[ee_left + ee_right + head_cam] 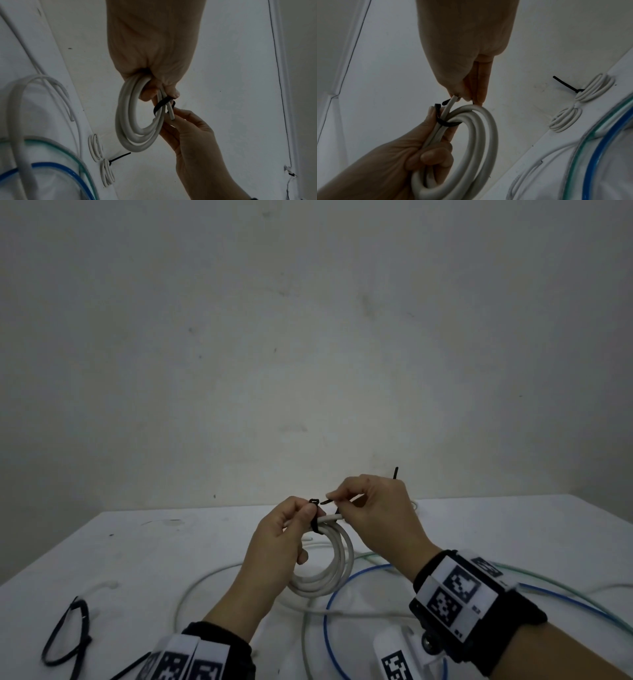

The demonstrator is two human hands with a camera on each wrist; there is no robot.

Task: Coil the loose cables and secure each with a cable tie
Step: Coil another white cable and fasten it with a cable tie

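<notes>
Head view, near to far. At 7 o'clock on the white table lie loose black cable ties. Both wrists carry black bands with square black-and-white coded markers; small characters beside the right wrist's markers are too small to read. At 5 o'clock a blue cable and a green cable lie uncoiled, crossed by thin white leads.

At centre, raised above the table, the left hand grips the white cable coil, fingers curled round the gathered strands: a thick, smooth, round cable wound in about three loops, one cut end projecting at 12 o'clock. A black cable tie wraps the strands just beside the left thumb, its head upright. The right hand pinches the tie's tail between thumb and forefinger, tip pointing at the head; whether the tip has entered cannot be told.

Right wrist view, at 2 o'clock: a finished white coil, cinched at its middle by a black tie, lies on the table.
</notes>
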